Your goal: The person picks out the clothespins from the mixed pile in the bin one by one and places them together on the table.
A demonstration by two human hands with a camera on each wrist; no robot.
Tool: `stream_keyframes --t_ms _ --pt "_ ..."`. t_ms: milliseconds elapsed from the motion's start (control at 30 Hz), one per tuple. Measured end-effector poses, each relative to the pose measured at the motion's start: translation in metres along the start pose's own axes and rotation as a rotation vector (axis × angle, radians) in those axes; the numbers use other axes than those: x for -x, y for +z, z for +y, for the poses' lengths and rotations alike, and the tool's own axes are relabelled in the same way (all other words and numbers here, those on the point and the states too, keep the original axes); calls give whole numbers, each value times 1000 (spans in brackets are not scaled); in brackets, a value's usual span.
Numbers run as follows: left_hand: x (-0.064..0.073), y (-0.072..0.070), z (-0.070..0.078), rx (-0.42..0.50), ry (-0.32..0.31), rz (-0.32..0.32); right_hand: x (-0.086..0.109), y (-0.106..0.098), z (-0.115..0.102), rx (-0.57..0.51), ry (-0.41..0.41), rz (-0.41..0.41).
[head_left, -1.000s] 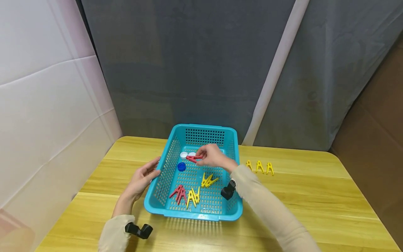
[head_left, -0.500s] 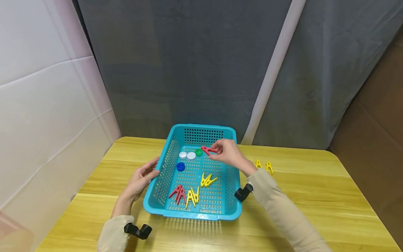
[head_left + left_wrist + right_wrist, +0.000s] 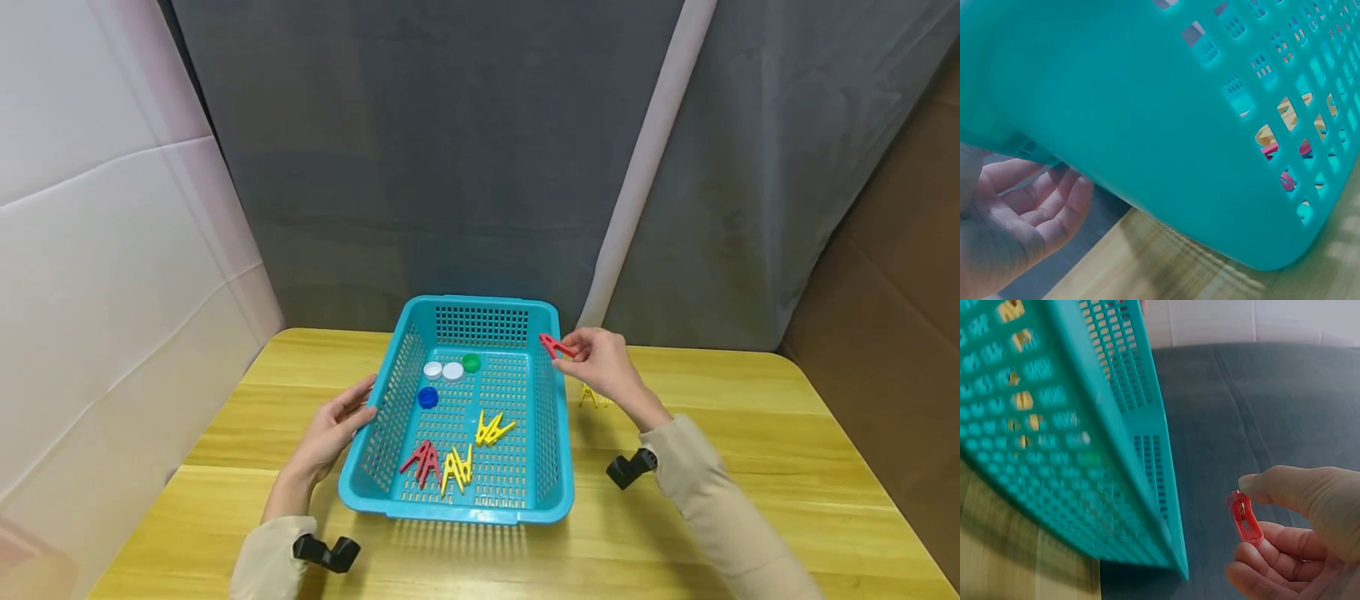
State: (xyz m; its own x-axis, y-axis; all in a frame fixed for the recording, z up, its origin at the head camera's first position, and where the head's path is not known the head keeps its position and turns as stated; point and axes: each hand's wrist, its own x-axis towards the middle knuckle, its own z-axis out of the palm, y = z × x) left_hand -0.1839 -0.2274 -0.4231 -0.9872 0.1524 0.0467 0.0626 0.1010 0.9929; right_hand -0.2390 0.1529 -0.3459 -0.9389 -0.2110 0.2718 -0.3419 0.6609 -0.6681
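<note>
Wooden table [image 3: 750,458], red clip [image 3: 547,341], pinched between right fingers [image 3: 1290,539] (left fingers [image 3: 1065,219] loose, touching basket [image 3: 450,510])

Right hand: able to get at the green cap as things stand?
Probably, but not to grasp it cleanly: the right hand is pinching a red clothespin. Otherwise the way looks free: nothing covers the green cap, and the basket is open above it.

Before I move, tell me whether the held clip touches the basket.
Apart: the right wrist view shows a plain gap between the clip and the basket, with dark cloth visible through it.
</note>
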Motion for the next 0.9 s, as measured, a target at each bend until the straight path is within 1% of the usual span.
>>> stream_keyframes --t_ms 167,300,467,633,733,900 --pt "0 0 -1 -14 2 8 6 -13 15 27 35 46" --pt "0 -1 -1 -8 7 0 10 -22 27 48 54 75" --pt "0 -1 0 1 20 -14 16 -33 41 65 91 89" --pt "-1 -1 -1 1 28 -13 22 -43 55 87 128 110" --pt "-2 -1 -1 -2 24 -8 25 -47 63 95 137 131" --pt "-2 -1 -2 -1 23 -9 32 -53 73 111 123 163"
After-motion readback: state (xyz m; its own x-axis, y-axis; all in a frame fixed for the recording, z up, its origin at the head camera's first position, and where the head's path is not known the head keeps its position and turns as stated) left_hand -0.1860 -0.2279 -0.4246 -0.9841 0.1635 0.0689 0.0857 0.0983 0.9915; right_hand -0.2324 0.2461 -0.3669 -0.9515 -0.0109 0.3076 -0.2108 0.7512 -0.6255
